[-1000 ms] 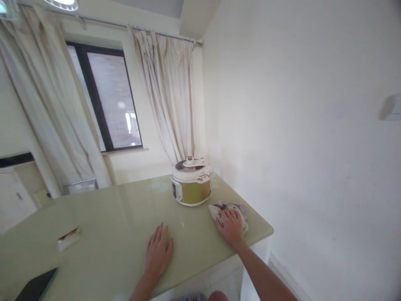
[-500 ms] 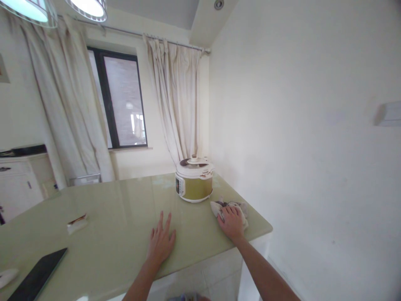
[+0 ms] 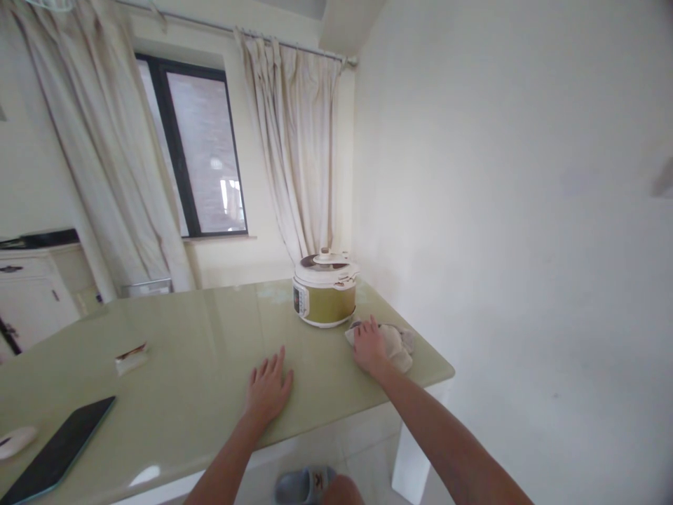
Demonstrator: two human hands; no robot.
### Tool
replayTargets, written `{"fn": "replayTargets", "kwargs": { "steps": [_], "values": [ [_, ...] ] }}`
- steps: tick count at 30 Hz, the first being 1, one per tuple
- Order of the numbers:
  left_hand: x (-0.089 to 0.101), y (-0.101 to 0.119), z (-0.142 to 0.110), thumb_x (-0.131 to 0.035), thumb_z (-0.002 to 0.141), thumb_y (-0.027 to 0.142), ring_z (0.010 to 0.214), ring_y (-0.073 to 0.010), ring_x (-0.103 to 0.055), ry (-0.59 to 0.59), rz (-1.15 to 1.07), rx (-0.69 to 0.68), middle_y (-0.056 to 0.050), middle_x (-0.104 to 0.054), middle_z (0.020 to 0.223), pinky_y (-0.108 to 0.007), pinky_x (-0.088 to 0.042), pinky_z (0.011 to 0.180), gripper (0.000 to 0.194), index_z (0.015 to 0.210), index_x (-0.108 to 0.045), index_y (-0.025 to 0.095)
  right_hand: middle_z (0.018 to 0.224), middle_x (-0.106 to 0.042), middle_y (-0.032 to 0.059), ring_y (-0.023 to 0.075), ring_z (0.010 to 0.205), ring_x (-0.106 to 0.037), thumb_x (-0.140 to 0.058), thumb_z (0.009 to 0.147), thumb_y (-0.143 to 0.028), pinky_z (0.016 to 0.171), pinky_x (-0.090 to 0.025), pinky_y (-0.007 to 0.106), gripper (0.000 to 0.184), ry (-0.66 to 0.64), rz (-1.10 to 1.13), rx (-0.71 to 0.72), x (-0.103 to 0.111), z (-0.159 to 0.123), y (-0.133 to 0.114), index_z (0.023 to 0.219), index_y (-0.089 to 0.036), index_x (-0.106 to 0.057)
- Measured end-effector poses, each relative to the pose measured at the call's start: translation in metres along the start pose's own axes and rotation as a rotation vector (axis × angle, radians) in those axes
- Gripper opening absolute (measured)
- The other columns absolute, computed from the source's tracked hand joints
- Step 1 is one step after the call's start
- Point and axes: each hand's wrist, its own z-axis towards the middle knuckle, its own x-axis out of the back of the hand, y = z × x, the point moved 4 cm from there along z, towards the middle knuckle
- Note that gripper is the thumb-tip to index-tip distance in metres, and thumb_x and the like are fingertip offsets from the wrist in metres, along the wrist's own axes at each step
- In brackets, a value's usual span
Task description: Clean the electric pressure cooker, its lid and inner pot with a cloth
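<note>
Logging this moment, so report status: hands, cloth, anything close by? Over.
Right hand on crumpled cloth. Left hand palm-down on table. Cooker close by, just beyond cloth.

Shows a room in a home, apparently a dining area. Has long, pale curtains point(image 3: 302, 147) hung from a rod point(image 3: 210, 27) on both sides of a dark-framed window point(image 3: 205, 151), with plain, light-coloured walls point(image 3: 473, 210) around. Includes a large, glossy, pale green table point(image 3: 194, 358) with a rounded corner, bearing a green-and-white electric cooker point(image 3: 329, 298) of household type. Presents, at far left, a white cabinet point(image 3: 31, 294) with dark handles, domestic in style. Reveals, beneath the table edge, light floor tiles point(image 3: 368, 459) and a grey-blue slipper point(image 3: 293, 485), both in keeping with a lived-in home.
</note>
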Motion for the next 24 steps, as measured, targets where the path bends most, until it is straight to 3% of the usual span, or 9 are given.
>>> {"fn": "replayTargets", "kwargs": {
  "steps": [3, 6, 8, 12, 16, 19, 21, 24],
  "values": [
    [0.007, -0.003, 0.008, -0.035, 0.103, 0.051, 0.145, -0.0383, -0.052, -0.019, 0.003, -0.006, -0.016, -0.057, 0.158, -0.057, -0.036, 0.120, 0.062, 0.151, -0.061, 0.021, 0.133, -0.069, 0.0240, 0.0384, 0.131, -0.056, -0.057, 0.097, -0.039, 0.122, -0.025, 0.052, 0.047, -0.004, 0.119, 0.056, -0.007, 0.012, -0.026, 0.131, -0.010, -0.070],
    [0.011, -0.010, 0.037, -0.044, 0.098, 0.062, 0.133, -0.0402, -0.061, -0.049, -0.123, 0.004, -0.021, -0.067, 0.143, -0.059, -0.043, 0.114, 0.063, 0.135, -0.071, 0.018, 0.134, -0.069, 0.0185, 0.0342, 0.129, -0.058, -0.055, 0.099, -0.044, 0.117, -0.034, 0.049, 0.044, -0.012, 0.300, 0.014, -0.027, 0.013, -0.040, 0.130, -0.015, -0.069],
    [0.012, -0.015, 0.068, -0.055, 0.093, 0.063, 0.135, -0.0392, -0.061, -0.024, -0.315, 0.041, -0.024, -0.062, 0.148, -0.055, -0.044, 0.116, 0.072, 0.143, -0.062, 0.013, 0.137, -0.068, 0.0163, 0.0331, 0.129, -0.058, -0.058, 0.098, -0.043, 0.116, -0.035, 0.048, 0.041, 0.007, 0.372, -0.030, -0.038, 0.012, -0.042, 0.129, -0.018, -0.068],
    [0.012, -0.016, 0.141, -0.079, 0.077, 0.053, 0.150, -0.0397, -0.048, 0.102, -0.806, 0.135, -0.032, -0.037, 0.167, -0.049, -0.042, 0.121, 0.111, 0.162, -0.027, 0.004, 0.136, -0.069, 0.0152, 0.0339, 0.129, -0.059, -0.062, 0.096, -0.041, 0.117, -0.035, 0.048, 0.038, 0.043, 0.435, -0.057, -0.044, 0.007, -0.040, 0.125, -0.019, -0.069],
    [0.012, -0.005, 0.204, -0.089, 0.067, 0.050, 0.162, -0.0424, -0.024, 0.150, -1.018, 0.113, -0.034, -0.020, 0.173, -0.050, -0.031, 0.128, 0.133, 0.165, -0.010, 0.006, 0.129, -0.073, 0.0141, 0.0355, 0.126, -0.061, -0.067, 0.091, -0.044, 0.115, -0.038, 0.052, 0.040, 0.059, 0.535, -0.091, -0.051, 0.007, -0.040, 0.124, -0.021, -0.069],
    [0.011, 0.002, 0.235, -0.093, 0.062, 0.053, 0.162, -0.0440, -0.023, 0.135, -1.100, 0.068, -0.034, -0.019, 0.173, -0.055, -0.031, 0.128, 0.141, 0.166, -0.007, 0.012, 0.102, -0.077, 0.0132, 0.0352, 0.104, -0.070, -0.058, 0.095, -0.047, 0.102, -0.047, 0.053, 0.031, 0.114, 0.861, -0.316, -0.054, 0.031, -0.015, 0.108, -0.023, -0.071],
    [0.010, 0.005, 0.248, -0.095, 0.059, 0.055, 0.158, -0.0449, -0.033, 0.091, -1.196, 0.024, -0.032, -0.027, 0.171, -0.058, -0.037, 0.124, 0.144, 0.168, -0.008, 0.018, 0.088, -0.074, 0.0112, 0.0335, 0.090, -0.070, -0.046, 0.099, -0.051, 0.092, -0.051, 0.051, 0.034, 0.251, 1.177, -0.557, -0.046, 0.062, 0.020, 0.096, -0.026, -0.069],
    [0.013, 0.009, 0.257, -0.099, 0.054, 0.055, 0.156, -0.0437, -0.038, 0.070, -1.268, -0.068, -0.028, -0.033, 0.170, -0.059, -0.039, 0.124, 0.149, 0.169, -0.011, 0.024, 0.107, -0.073, 0.0085, 0.0304, 0.103, -0.068, -0.033, 0.102, -0.057, 0.092, -0.054, 0.047, 0.043, 0.431, 1.349, -0.714, -0.018, 0.121, 0.076, 0.117, -0.030, -0.064]
  ]
}}
